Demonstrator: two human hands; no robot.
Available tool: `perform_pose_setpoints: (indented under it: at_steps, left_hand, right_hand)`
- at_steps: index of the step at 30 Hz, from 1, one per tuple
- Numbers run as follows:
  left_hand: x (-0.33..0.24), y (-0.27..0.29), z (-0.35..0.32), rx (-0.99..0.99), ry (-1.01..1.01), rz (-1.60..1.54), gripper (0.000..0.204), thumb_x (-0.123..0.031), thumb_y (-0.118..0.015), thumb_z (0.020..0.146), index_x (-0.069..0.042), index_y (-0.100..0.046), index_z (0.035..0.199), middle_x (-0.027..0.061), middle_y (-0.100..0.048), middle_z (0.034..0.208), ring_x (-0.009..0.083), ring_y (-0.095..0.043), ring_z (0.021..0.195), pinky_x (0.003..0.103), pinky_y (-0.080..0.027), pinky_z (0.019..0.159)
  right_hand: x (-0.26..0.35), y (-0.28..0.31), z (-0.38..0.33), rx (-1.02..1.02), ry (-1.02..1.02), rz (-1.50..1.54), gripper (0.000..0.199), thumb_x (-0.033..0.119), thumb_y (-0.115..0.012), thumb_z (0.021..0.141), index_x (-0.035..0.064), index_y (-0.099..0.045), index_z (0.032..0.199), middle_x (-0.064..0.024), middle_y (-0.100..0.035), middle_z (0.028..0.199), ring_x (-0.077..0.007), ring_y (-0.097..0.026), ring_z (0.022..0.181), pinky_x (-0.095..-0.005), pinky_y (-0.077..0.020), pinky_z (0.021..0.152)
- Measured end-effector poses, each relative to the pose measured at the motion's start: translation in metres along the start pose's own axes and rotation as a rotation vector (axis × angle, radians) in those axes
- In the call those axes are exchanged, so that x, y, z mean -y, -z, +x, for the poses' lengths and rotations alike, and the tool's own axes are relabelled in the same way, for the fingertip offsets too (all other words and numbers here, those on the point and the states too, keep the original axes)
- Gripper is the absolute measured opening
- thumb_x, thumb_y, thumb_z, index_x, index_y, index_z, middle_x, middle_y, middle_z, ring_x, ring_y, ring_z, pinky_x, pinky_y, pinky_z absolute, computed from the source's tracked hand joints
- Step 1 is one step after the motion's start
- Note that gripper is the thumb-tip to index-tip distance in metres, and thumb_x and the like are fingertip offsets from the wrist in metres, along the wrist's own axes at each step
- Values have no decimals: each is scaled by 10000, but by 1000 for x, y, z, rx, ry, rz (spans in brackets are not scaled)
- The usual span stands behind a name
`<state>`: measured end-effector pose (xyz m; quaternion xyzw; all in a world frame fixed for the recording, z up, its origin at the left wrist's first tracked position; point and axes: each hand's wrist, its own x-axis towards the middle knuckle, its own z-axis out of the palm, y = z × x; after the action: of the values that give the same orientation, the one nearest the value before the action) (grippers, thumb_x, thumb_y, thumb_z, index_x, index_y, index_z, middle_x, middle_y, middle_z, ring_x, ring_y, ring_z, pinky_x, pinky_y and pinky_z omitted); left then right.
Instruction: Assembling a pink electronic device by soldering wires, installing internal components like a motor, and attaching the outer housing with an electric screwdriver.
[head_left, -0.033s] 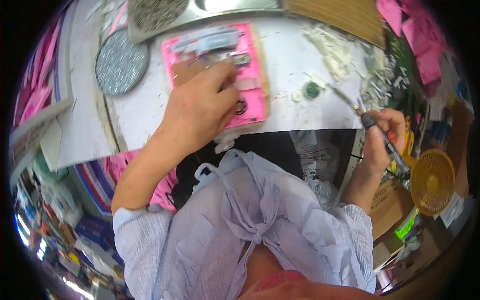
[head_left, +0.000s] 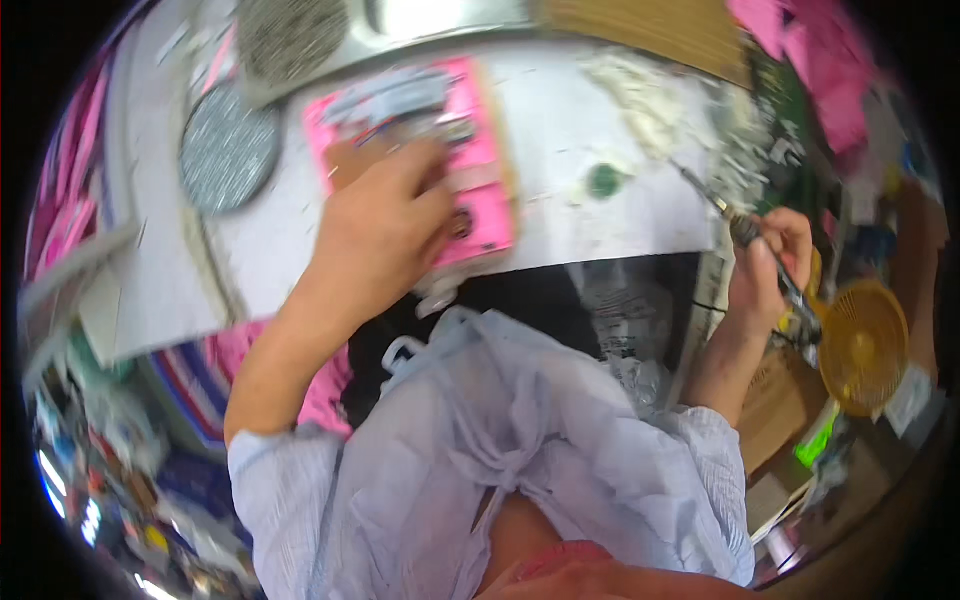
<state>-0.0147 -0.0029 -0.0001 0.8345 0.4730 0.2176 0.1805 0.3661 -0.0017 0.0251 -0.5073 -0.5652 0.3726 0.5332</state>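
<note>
On the white worktop lies a bright pink panel (head_left: 487,205) with a grey plastic piece (head_left: 390,95), thin red and blue wires (head_left: 375,130) and a small dark round part (head_left: 460,223) on it. My left hand (head_left: 385,215) rests over its left half, fingers curled and closed at the wires; blur and the hand itself hide what they pinch. Held like a pen in my right hand (head_left: 765,275) is a soldering iron (head_left: 745,232) with a dark handle, its metal tip pointing up and left over the worktop. Left of the tip sits a small green round thing (head_left: 604,181).
A round dish of silvery small pieces (head_left: 230,150) stands at the left. Along the back are a metal tray (head_left: 450,18) and a brown board (head_left: 650,35). White scraps (head_left: 735,175) lie at the right, near pink pieces (head_left: 810,70). An orange basket (head_left: 865,345) stands lower right.
The view has shifted slightly, so the worktop's things sit a little further left. The soldering iron's tip is farther from the green round thing. My left hand stays on the pink panel.
</note>
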Motion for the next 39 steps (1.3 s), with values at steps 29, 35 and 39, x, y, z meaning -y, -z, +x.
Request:
perform_pose_setpoints:
  at_steps: [29, 35, 39]
  left_hand:
    - [16, -7, -44, -377, 46, -79, 305, -21, -789, 732, -72, -735, 1028, 99, -649, 1039, 243, -654, 787, 371, -503, 687]
    - [10, -5, -38, -253, -22, -14, 362, -23, -792, 722, -115, -757, 1070, 82, -620, 1120, 203, -621, 829, 347, -483, 740]
    - [14, -3, -31, -229, -58, 44, 374, -91, -802, 719, -147, -757, 1086, 69, -620, 1125, 208, -612, 828, 375, -437, 777]
  right_hand:
    - [1, -162, -18, 527, 510, -516, 250, 218, -851, 724, 91, -713, 891, -38, -637, 867, -260, -565, 834, -413, -403, 779]
    - [-4, -181, -16, 560, 534, -630, 194, 205, -809, 754, 95, -655, 798, -30, -591, 823, -257, -544, 817, -416, -366, 778]
    - [-2, -186, -18, 568, 484, -625, 174, 179, -797, 755, 88, -653, 790, -35, -595, 817, -252, -546, 819, -412, -369, 778]
